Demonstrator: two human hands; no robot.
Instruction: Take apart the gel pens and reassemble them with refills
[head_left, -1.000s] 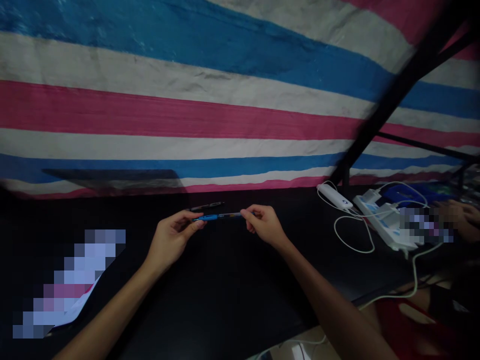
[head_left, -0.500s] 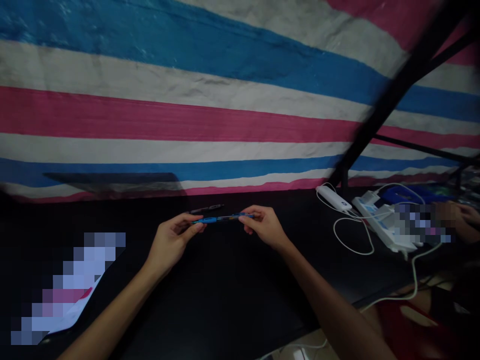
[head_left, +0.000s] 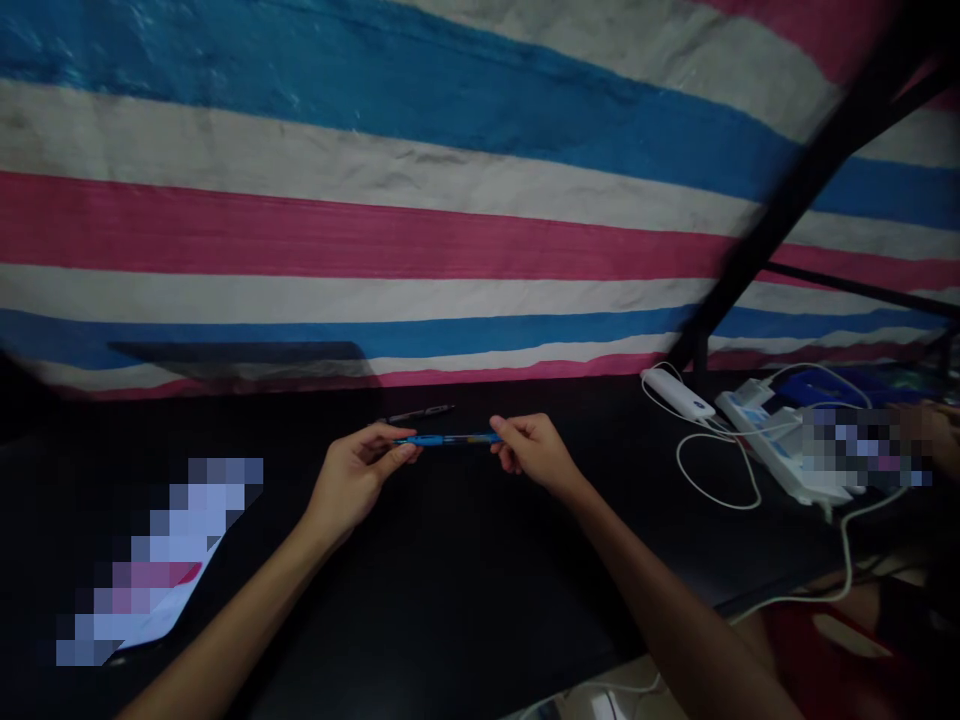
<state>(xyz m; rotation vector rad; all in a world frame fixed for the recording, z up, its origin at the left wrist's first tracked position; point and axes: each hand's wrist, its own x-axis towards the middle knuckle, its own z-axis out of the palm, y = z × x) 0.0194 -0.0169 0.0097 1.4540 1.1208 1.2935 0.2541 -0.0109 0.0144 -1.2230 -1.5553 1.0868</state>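
A slim blue pen (head_left: 450, 440) with a clear barrel lies level in the air between my two hands above the black table (head_left: 450, 600). My left hand (head_left: 358, 472) pinches its left end, by the blue grip, with thumb and fingers. At the right end, my right hand (head_left: 536, 450) holds it between thumb and fingertips. Just behind the blue pen, a dark pen (head_left: 420, 413) rests on the table, its left part partly hidden by my left hand.
On the left lies a lit screen (head_left: 165, 570), partly pixelated. To the right are a white power strip (head_left: 780, 450) with cables, a white device (head_left: 678, 394), a blue item (head_left: 832, 388) and another person's hand (head_left: 930, 435). Striped sheeting (head_left: 375, 240) hangs behind.
The whole view has shifted slightly, so most things sit a little further right. My right fingers have moved slightly along the pen's right end; both hands still hold it.
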